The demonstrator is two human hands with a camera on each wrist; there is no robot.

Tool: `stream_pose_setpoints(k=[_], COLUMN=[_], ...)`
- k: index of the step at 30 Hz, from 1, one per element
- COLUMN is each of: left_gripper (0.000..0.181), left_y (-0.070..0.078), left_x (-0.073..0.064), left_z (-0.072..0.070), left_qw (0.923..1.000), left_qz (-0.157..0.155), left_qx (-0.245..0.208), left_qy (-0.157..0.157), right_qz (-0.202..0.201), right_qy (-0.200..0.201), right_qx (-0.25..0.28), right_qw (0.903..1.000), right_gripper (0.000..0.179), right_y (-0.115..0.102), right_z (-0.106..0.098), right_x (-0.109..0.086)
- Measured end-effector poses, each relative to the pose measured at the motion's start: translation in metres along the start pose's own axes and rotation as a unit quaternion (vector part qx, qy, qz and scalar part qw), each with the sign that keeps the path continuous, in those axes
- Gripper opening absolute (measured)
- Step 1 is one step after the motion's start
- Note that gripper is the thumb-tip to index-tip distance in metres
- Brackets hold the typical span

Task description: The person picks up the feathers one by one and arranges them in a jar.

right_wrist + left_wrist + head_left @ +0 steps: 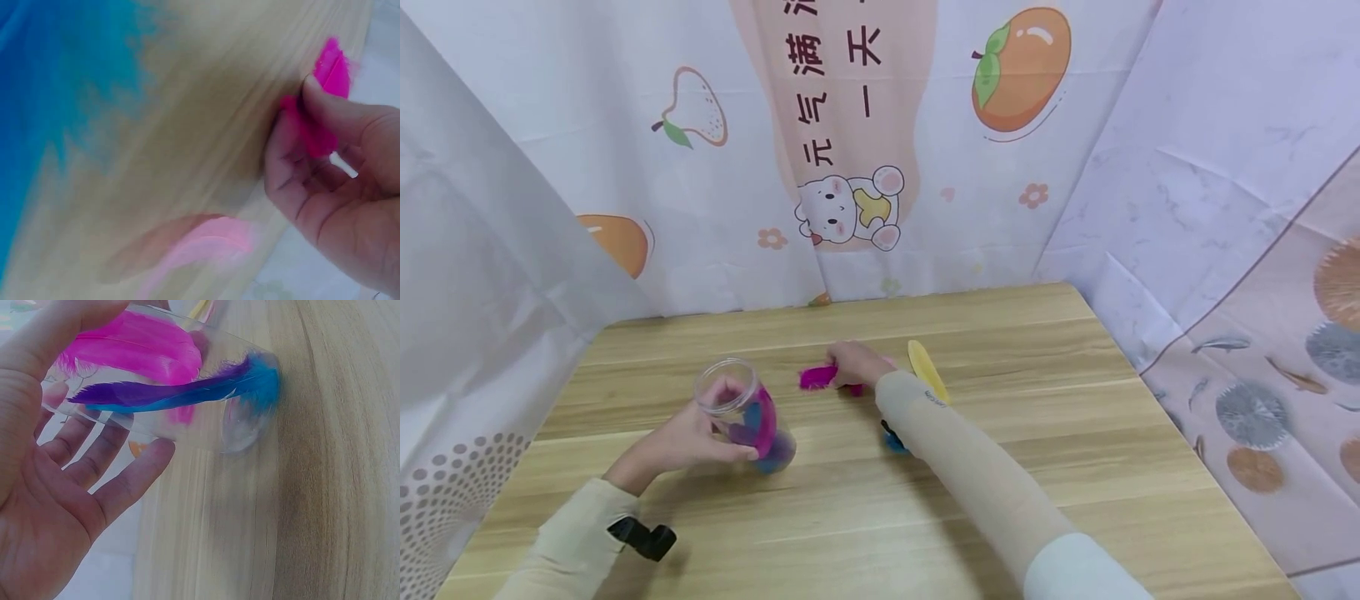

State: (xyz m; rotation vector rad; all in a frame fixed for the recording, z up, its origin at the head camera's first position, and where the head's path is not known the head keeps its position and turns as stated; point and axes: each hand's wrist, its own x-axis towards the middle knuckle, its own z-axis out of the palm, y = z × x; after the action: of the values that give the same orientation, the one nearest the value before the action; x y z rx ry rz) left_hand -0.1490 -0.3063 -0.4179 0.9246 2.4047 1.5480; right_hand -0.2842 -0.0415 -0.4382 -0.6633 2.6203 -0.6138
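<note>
- Our right grip [853, 367] was nearly closed, with thumb and fingers pinching a magenta feather [334, 72] to the right of the jar [726, 411] and a little beyond it.
- Our left grip [69, 481] was spread wide around the jar and had hold of it, thumb on one side and fingers on the other.
- We had the jar, clear and mouth up, tilted over the bench [820, 525]; we could not tell whether its base touched the wood.
- Inside the jar we saw a bright pink feather [140, 350] and a purple-and-blue feather [175, 394].
- To the right of the jar, near our right grip, a pale pink feather [215, 240] lay on the bench.
- Farther right of the jar we saw a yellow feather [928, 371], and nearer to it a blue feather [895, 442], partly hidden by our right sleeve [970, 467].
- Well beyond the jar, past the bench's far edge, hung a curtain [715, 208] printed with fruit and a white bear.
</note>
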Motion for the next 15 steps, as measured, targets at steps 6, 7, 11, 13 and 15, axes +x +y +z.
stream_pose_setpoints(k=[6,7,11,13,15], left_gripper=[0.066,0.066,0.066,0.066,0.066], left_y=[-0.0019,-0.0026,-0.0047,-0.0052,-0.0053], left_x=[0.0019,0.0015,-0.0007,-0.0014,-0.0018], left_z=[0.0021,0.0022,0.0018,0.0012,0.0005], left_qw=[1.0000,1.0000,1.0000,1.0000,1.0000], left_qz=[0.001,0.002,0.001,-0.002,-0.004], left_qx=[0.000,-0.002,-0.005,-0.004,-0.003], left_qy=[0.001,0.001,0.004,0.005,0.007], right_qz=[0.015,0.012,-0.003,-0.007,-0.011], right_qy=[-0.007,-0.009,-0.013,-0.014,-0.013], right_qx=[0.036,0.032,0.027,0.026,0.026], right_qw=[0.9992,0.9994,0.9995,0.9995,0.9995], right_gripper=[0.028,0.029,0.031,0.030,0.030], right_y=[0.0071,0.0065,0.0046,0.0042,0.0037], right_z=[-0.0019,-0.0014,0.0008,0.0019,0.0029], right_x=[-0.0038,-0.0035,-0.0016,-0.0005,0.0002])
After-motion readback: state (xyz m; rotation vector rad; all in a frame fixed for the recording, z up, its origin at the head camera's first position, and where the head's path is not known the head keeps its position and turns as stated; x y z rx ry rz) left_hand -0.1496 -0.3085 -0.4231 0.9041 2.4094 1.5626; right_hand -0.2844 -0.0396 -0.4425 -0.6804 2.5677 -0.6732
